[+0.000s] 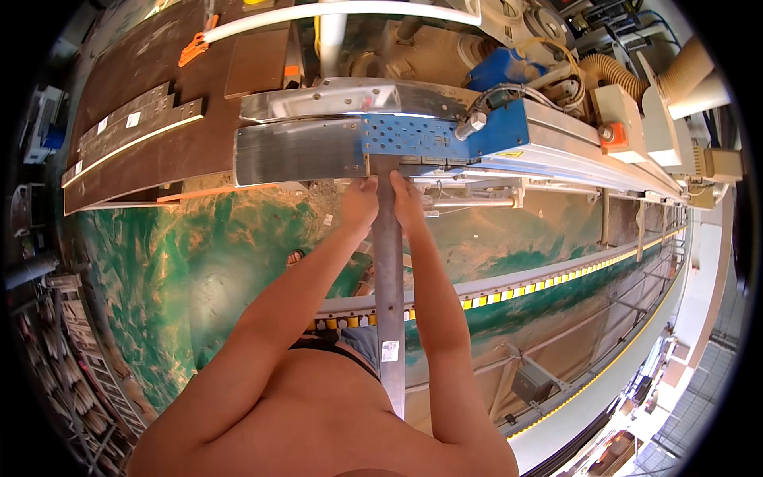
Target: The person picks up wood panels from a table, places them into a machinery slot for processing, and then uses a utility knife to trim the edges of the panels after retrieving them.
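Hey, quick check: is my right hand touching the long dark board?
Touching. The head view shows the right hand at the long dark board's right edge, its fingertips meeting it with no visible gap.

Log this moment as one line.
strip: far end at blue plate | left hand: gripping left edge | right hand: gripping right edge | label: on strip's nearer half
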`<state>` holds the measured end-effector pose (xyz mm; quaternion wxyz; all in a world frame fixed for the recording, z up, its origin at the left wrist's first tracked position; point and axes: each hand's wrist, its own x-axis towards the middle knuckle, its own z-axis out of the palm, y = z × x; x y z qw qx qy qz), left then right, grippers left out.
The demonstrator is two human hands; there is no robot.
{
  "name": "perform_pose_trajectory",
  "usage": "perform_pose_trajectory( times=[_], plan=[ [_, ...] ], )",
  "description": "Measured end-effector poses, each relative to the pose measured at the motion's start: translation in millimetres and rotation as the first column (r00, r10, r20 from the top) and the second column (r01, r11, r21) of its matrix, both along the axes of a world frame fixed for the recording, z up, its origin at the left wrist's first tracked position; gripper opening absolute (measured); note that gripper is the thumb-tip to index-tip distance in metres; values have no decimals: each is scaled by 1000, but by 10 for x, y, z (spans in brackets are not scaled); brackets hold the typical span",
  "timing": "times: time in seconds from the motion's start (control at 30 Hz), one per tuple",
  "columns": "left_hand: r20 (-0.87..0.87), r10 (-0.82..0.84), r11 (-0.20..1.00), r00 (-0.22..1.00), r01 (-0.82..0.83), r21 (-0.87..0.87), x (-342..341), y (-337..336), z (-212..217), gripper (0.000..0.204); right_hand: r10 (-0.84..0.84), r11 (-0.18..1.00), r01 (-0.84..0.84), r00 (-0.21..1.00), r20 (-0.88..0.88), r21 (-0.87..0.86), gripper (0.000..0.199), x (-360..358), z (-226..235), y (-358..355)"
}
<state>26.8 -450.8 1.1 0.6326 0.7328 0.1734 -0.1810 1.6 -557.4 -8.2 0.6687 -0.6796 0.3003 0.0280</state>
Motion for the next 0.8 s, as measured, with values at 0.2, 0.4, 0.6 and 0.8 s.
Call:
perform_pose_trajectory(
  times=[0.2,0.4,0.6,0.8],
  plan=[
    [-124,-76,997,989,77,1,-14,-52,329,36,14,998,-15,1000,16,58,52,-22,-12,-74],
    [-108,-109,993,988,113,32,-59,-323,347,35,8,993,-3,999,42,-116,53,-77,-7,-338],
    [-64,-142,989,988,139,-44,-128,-665,22,34,15,996,-14,1000,7,-93,53,-157,62,-754],
    [-94,-116,987,989,104,-125,-200,-1093,-9,35,54,988,-56,998,-13,-145,53,-212,55,-1212]
  ],
)
